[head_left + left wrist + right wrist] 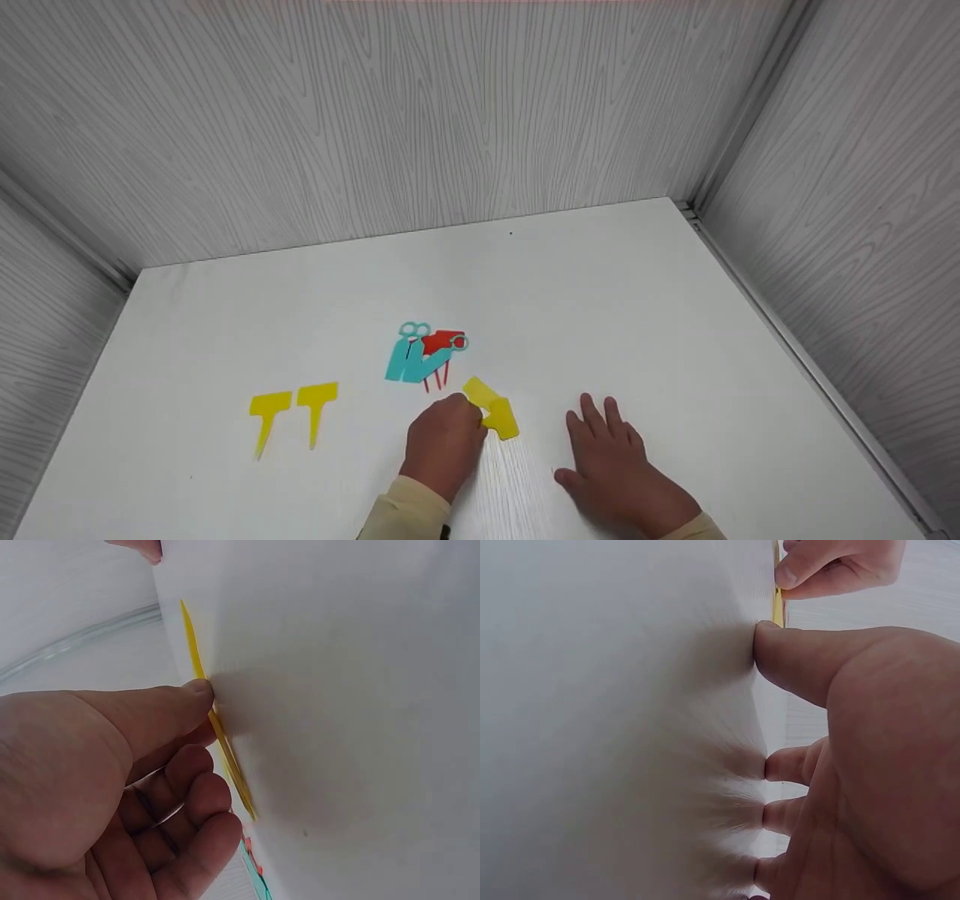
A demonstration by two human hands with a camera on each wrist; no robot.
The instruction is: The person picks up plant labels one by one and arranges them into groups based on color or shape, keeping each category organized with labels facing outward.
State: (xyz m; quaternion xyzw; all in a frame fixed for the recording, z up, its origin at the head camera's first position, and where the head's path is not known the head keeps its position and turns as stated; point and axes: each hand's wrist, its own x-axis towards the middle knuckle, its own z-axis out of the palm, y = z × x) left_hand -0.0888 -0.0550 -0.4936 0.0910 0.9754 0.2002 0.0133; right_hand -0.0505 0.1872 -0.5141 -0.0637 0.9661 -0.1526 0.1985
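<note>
My left hand [445,442] pinches a yellow T-shaped plant label [503,420] between thumb and index finger, low over the white table. In the left wrist view the label [193,645] shows edge-on, and the other fingers curl loosely beside it. Another yellow head [480,391] overlaps it in the head view, its stem hidden by the hand. To the right, my right hand [611,469] rests on the table with fingers spread and holds nothing. The right wrist view shows its thumb [780,645] and fingertips touching the tabletop.
Two yellow T-shaped labels [317,394] [270,403] lie side by side at the left. Beyond my left hand, teal tags with ring ends [405,364] lie over red labels [444,340] with thin stems. Grey wood-grain walls [420,112] enclose the table [600,300] at the back and sides.
</note>
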